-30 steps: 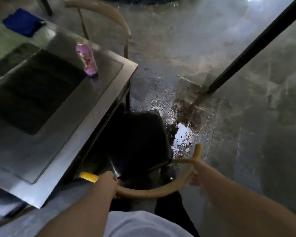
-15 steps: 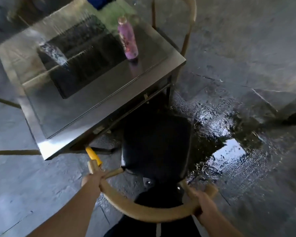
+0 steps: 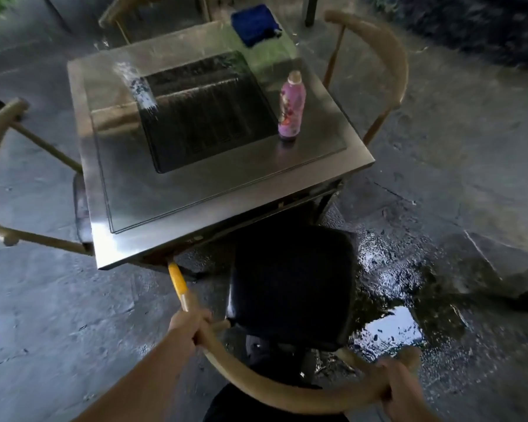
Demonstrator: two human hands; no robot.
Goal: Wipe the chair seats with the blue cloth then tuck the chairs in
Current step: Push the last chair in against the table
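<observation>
both hands are on the near chair (image 3: 290, 287), the 1 with the black padded seat standing just outside the table (image 3: 226, 190) edge. the left hand (image 3: 189, 325) is curled round the left end of the curved wooden back rail, close to where the rail meets the yellow-tipped arm end. the right hand (image 3: 400, 382) is wrapped over the right end of the same rail. the seat's front edge is near or just under the table's near side; most of it sits out in the open.

the rail looks stiff and smooth, so a grip at both ends, as here, should steer the chair straight without twisting it. the frame seems light enough to slide rather than lift, though the wet floor and the puddle (image 3: 390, 327) just right of the seat could let the legs skid or the feet slip. the padded seat is soft and likely slick, so it is no place to push from.

count: 4 chairs show, the near 1, 1 at the left (image 3: 0, 178), 1 at the right (image 3: 378, 62), and 1 at the far side (image 3: 119, 13), only partly seen. there is 1 blue cloth (image 3: 253, 22), lying folded on the table's far edge, well apart from both hands, and 1 pink bottle (image 3: 290, 108) standing upright on the table's right side.
</observation>
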